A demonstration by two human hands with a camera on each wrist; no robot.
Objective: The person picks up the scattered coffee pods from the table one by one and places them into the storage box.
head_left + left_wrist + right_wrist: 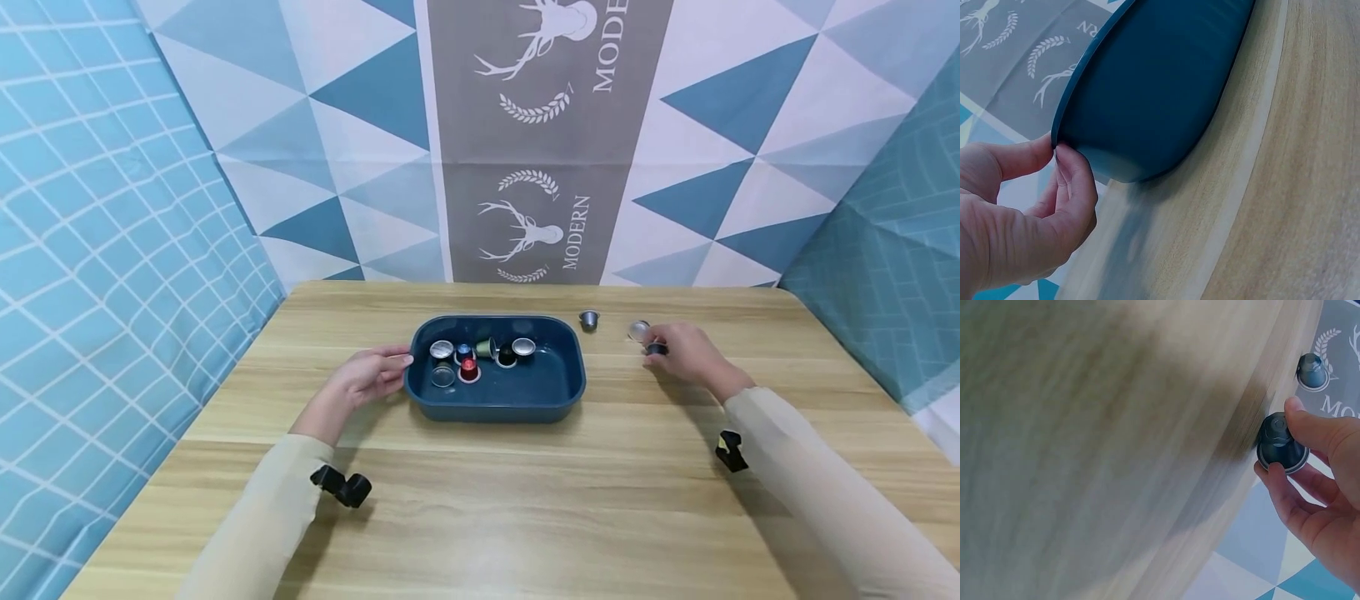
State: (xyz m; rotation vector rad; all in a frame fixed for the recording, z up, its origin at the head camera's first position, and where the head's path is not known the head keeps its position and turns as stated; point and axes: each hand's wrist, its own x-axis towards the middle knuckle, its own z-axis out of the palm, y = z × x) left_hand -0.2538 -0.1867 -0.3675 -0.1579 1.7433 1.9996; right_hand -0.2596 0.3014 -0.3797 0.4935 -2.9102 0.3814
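My left hand pinches the left rim of a dark blue tray between thumb and fingers; the left wrist view shows this grip on the tray wall closely. Several coffee capsules lie in the tray, among them a red capsule, a blue capsule and a pale green capsule. To the right of the tray, my right hand pinches a dark coffee capsule with thumb and fingertips. Just beside these fingers is a capsule with a silver lid.
A grey capsule stands on the wooden table near the tray's back right corner. Patterned cloth hangs behind the table's back edge, and tiled-pattern cloth along the left.
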